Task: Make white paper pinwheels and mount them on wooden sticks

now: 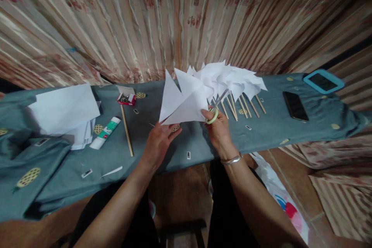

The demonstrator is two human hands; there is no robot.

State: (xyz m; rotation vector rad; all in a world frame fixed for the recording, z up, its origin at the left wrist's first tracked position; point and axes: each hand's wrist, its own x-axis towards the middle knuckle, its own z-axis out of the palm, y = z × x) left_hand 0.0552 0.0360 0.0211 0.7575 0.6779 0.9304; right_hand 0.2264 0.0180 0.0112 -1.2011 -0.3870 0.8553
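A white sheet of paper (pixel 188 102) with a slit cut in from its upper edge is held up over the table. My left hand (pixel 158 141) grips its lower left corner, the fingers partly behind it. Scissors (pixel 214 114) with pale green handles sit in my right hand (pixel 217 128), blades pointing up and to the right. The thumb of that hand touches the sheet's lower right corner. Behind, several white paper pinwheels (pixel 232 79) on wooden sticks lie in an overlapping row.
On the left lie stacked white paper (pixel 68 104), a glue stick (pixel 106 132), a wooden stick (pixel 127 131) and a small red box (pixel 126 99) of metal bits. A phone (pixel 295 105) and a blue-framed device (pixel 323 81) rest at right. Curtains (pixel 174 19) hang behind the cloth-covered table (pixel 261 133).
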